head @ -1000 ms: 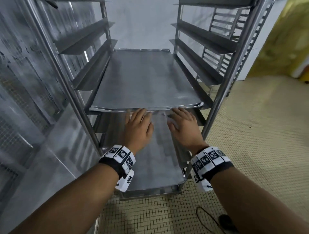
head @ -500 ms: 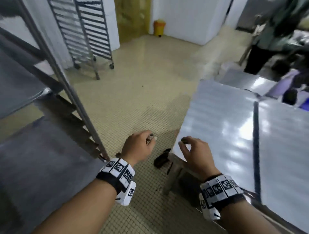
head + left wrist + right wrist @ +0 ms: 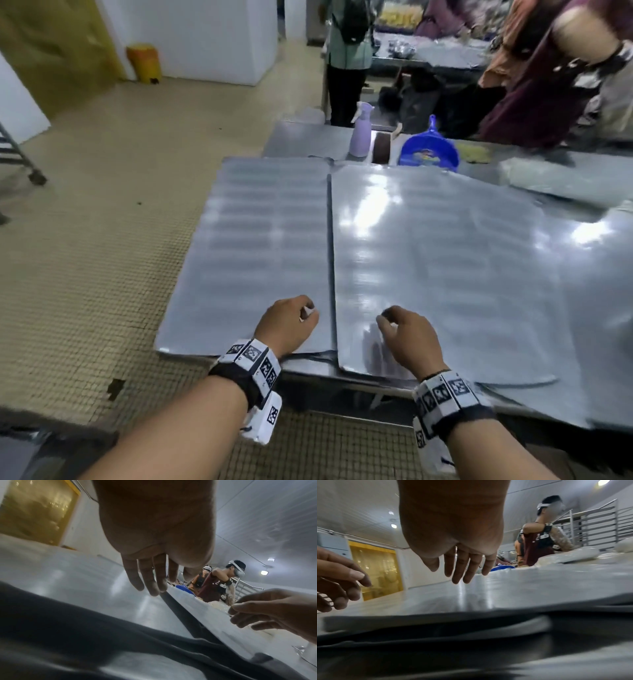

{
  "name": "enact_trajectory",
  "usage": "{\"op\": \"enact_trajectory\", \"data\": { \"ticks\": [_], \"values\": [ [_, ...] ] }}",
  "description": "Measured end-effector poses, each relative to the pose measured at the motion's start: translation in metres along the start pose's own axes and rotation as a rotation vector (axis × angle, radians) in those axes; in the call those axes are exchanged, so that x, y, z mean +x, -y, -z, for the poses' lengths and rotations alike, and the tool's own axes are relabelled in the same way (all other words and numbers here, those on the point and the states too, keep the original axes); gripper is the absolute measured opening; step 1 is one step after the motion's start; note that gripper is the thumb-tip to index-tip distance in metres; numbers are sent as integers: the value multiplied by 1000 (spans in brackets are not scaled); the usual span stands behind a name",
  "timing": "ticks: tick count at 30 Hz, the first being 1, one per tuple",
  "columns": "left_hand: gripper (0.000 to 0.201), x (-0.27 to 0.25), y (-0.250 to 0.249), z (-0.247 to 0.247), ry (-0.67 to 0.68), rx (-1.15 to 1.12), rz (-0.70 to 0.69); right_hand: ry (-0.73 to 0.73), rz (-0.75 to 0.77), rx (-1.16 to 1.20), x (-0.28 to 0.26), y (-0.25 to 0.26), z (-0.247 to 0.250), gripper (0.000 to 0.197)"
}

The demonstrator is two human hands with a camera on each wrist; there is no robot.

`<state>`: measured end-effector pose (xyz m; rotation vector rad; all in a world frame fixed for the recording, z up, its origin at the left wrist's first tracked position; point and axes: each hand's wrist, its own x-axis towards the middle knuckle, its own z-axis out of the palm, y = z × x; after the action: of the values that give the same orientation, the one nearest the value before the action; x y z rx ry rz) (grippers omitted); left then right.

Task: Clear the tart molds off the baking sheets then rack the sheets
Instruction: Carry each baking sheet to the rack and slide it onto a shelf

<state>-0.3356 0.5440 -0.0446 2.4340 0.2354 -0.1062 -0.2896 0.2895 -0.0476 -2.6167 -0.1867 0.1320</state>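
Change: turned from the rack to the table since the earlier frames; both my hands now hang over the sheets instead of over the floor gap.
Left hand [image 3: 287,323]: above near edge of left baking sheet [image 3: 260,240], fingers loosely curled, nothing held; wrist view shows fingertips pointing down, just off the metal.
Right hand [image 3: 409,337]: above near edge of right baking sheet [image 3: 438,246], fingers relaxed and drooping, nothing held.
Sheets: two side by side on the table [image 3: 301,137], long axes running straight away from me, seam between them lying between my hands; more sheets seem stacked under them.
Molds: none visible on these two sheets; cleared, I judge.
Key relation: each sheet's near short edge lies right under and just behind its hand; left hand nearer left sheet, right nearer right.
Pose: forearms parallel, palms down, wrists level.
Next: probably grip one sheet's near edge, slide it toward me.
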Motion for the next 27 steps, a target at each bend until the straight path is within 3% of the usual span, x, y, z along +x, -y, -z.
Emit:
{"op": "enact_trajectory", "data": {
  "ticks": [3, 10, 17, 27],
  "values": [
    [34, 20, -27, -32, 71, 9, 37, 32, -80, -4, 3, -46, 14, 24],
    [73, 66, -48, -70, 118, 39, 104, -24, -153, 7, 16, -105, 35, 25],
    [72, 116, -53, -76, 68, -42, 166, -23, -197, 9, 58, -126, 45, 25],
    [68, 196, -58, -70, 87, 5, 201, 45, -243, -101, 158, -155, 71, 25]
  ]
}}
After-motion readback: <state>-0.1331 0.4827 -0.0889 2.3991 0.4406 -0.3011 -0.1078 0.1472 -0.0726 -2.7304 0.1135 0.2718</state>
